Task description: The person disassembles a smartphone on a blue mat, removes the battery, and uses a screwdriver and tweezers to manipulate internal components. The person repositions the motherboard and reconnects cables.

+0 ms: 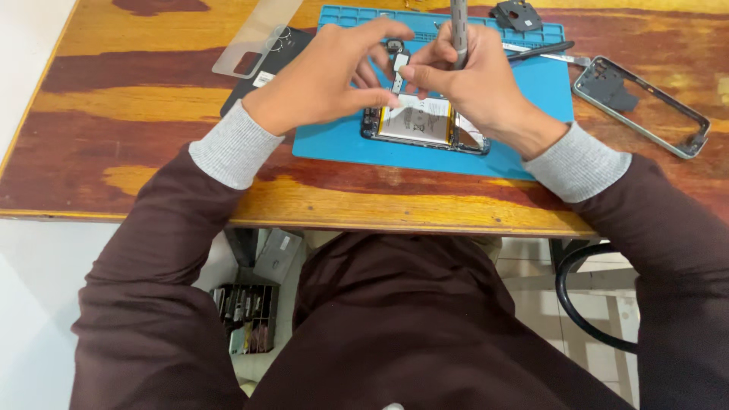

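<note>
Opened phone (422,124) sits on the blue mat (531,99), mid-bench, back already off and battery exposed. My left hand (323,76) pinches a small flat part (400,64) just above the phone's top end, fingers closed on it. My right hand (467,76) is clenched around a grey driver (459,30), held upright, its fingertips also touching that same part (can't tell whether the tip is on a screw, it's hidden by my fingers). Judging by the layout, teardown is well along: the mid-frame (645,106) lies apart on the right of the bench, a dark cover piece (518,14) at the mat's top edge, the back panel (266,64) and a clear sheet (254,34) off to the left, tweezers (543,52) on the mat. Battery and main board look still in place, so that's what's left. Bench (137,114) is varnished wood, red-brown and yellow streaks, worn. Below it: pale tiled floor, a crate of bits (244,315), black chair ring (588,300).
</note>
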